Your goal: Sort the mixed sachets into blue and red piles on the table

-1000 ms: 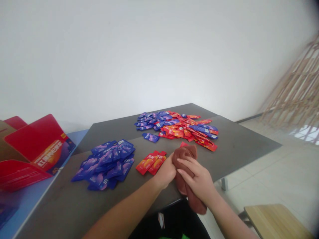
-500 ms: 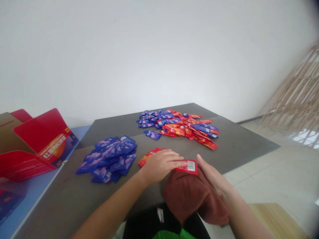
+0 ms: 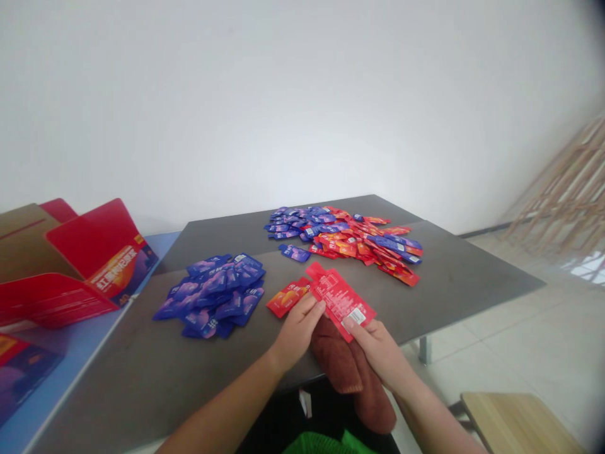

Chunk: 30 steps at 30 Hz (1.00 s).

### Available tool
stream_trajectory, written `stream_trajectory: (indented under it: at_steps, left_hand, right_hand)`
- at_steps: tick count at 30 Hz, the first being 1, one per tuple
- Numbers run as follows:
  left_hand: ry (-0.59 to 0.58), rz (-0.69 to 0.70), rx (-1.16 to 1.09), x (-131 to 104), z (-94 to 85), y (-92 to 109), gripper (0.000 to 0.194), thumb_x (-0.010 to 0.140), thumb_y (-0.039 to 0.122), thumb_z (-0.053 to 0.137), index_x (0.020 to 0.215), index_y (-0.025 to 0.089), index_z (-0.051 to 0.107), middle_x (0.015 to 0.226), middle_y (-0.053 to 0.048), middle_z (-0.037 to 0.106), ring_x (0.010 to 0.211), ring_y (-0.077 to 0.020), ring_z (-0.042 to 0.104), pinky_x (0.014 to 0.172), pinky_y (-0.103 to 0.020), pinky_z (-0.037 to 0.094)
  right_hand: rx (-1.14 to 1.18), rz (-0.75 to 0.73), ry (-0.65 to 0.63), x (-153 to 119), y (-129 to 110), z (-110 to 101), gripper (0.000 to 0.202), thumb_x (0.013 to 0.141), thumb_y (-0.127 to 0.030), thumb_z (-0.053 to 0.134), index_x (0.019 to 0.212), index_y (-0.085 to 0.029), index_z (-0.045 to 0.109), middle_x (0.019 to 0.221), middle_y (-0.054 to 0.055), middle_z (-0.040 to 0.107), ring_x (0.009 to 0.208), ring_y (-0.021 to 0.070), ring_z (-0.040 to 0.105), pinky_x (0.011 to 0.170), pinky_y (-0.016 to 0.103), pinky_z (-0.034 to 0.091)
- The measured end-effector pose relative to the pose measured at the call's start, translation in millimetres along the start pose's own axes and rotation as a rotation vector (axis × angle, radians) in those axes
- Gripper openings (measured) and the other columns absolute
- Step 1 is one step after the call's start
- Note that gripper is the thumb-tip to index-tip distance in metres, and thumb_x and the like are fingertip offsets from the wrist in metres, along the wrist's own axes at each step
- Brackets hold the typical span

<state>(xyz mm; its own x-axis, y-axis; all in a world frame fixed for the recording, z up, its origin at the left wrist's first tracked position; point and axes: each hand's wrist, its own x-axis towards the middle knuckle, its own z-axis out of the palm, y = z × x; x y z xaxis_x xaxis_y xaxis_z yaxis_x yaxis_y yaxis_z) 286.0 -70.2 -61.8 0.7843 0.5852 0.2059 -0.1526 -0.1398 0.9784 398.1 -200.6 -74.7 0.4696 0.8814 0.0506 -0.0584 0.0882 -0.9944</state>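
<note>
One red pack (image 3: 347,296) is up over the table (image 3: 118,378), near you; your R hand (image 3: 378,350) pinches its near end; your L hand (image 3: 297,331) is at its left edge, can't tell if clamped; brown cloth (image 3: 335,359) hangs under it; best pinch just the edges, & hold pack flat w/o bends.

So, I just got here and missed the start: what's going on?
A person's left hand and right hand hold a flat red printed pouch at a dark grey table, with brown cloth bunched just below it. Flat blue pouches lie heaped to the left, flat orange-and-red pouches beside them, and a mixed red-and-blue heap farther back.
</note>
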Motion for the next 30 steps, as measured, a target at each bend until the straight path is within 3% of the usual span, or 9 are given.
stream_trajectory:
  at_steps: [2,7,11,16,18,21,24,27,30]
  left_hand:
    - [0.069,0.027,0.029,-2,-7.4,3,0.021,0.089,0.032,0.053,0.074,0.021,0.064,0.085,-0.004,0.065,0.089,-0.0215,0.056,0.089,-0.030,0.042]
    - [0.186,-0.004,0.080,-5,-15.4,4,0.021,0.086,0.031,0.056,0.068,0.021,0.061,0.074,-0.002,0.061,0.075,-0.0193,0.053,0.078,-0.028,0.042]
    - [0.071,-0.015,0.094,-2,2.9,2,0.022,0.088,0.029,0.049,0.070,0.021,0.059,0.076,-0.002,0.061,0.076,-0.0188,0.054,0.075,-0.028,0.043]
    - [0.105,0.063,0.311,8,-6.7,16,0.026,0.093,0.029,0.038,0.074,0.020,0.053,0.077,-0.002,0.061,0.076,-0.0166,0.055,0.075,-0.028,0.045]
    - [0.172,0.142,0.538,16,-25.8,23,0.027,0.094,0.029,0.036,0.074,0.020,0.050,0.076,-0.002,0.060,0.074,-0.0161,0.055,0.074,-0.029,0.046]
    - [0.191,0.308,0.897,32,-52.3,21,0.024,0.092,0.019,0.037,0.074,0.019,0.051,0.097,-0.009,0.066,0.093,-0.0188,0.060,0.087,-0.033,0.047]
    - [0.028,0.400,1.191,42,-60.7,1,0.018,0.087,0.012,0.044,0.079,0.017,0.059,0.122,-0.014,0.062,0.116,-0.0214,0.055,0.102,-0.037,0.042]
    - [-0.263,0.323,1.362,42,-54.8,-24,0.014,0.087,0.018,0.052,0.086,0.016,0.066,0.111,-0.012,0.068,0.107,-0.0228,0.060,0.101,-0.040,0.043]
    - [-0.421,0.251,1.360,41,-50.5,-36,0.018,0.088,0.026,0.053,0.084,0.017,0.068,0.108,-0.011,0.069,0.103,-0.0230,0.062,0.096,-0.038,0.046]
  right_hand:
    - [-0.090,-0.019,0.073,2,1,-9,0.043,0.087,-0.056,0.053,0.102,-0.020,0.074,0.104,0.006,0.074,0.104,0.0281,0.065,0.098,0.043,0.046]
    - [-0.321,-0.302,0.636,2,-1,-27,0.044,0.092,-0.053,0.044,0.107,-0.021,0.070,0.118,0.009,0.069,0.112,0.0273,0.061,0.101,0.044,0.042]
    - [-0.531,-0.549,0.350,-3,-5,-2,0.033,0.091,-0.044,0.049,0.108,-0.026,0.070,0.115,0.006,0.069,0.114,0.0259,0.059,0.096,0.039,0.047]
    - [-0.595,-0.474,0.010,-7,5,17,0.029,0.094,-0.038,0.046,0.097,-0.026,0.073,0.093,0.004,0.070,0.089,0.0193,0.066,0.078,0.029,0.052]
    - [-0.596,-0.379,0.057,-3,14,7,0.032,0.095,-0.041,0.045,0.093,-0.025,0.074,0.093,0.004,0.071,0.091,0.0198,0.066,0.081,0.030,0.051]
    - [-0.526,-0.253,0.325,5,23,-18,0.042,0.096,-0.046,0.037,0.093,-0.023,0.073,0.099,0.005,0.072,0.099,0.0224,0.065,0.089,0.033,0.048]
    - [-0.489,-0.226,0.458,12,25,-38,0.046,0.096,-0.051,0.035,0.097,-0.023,0.072,0.104,0.006,0.071,0.102,0.0233,0.063,0.093,0.035,0.046]
    - [-0.488,-0.224,0.488,17,26,-48,0.047,0.095,-0.052,0.035,0.098,-0.022,0.072,0.106,0.006,0.071,0.102,0.0236,0.063,0.093,0.035,0.046]
    - [-0.504,-0.222,0.517,20,30,-57,0.048,0.094,-0.053,0.037,0.096,-0.022,0.073,0.104,0.007,0.072,0.099,0.0239,0.064,0.092,0.036,0.047]
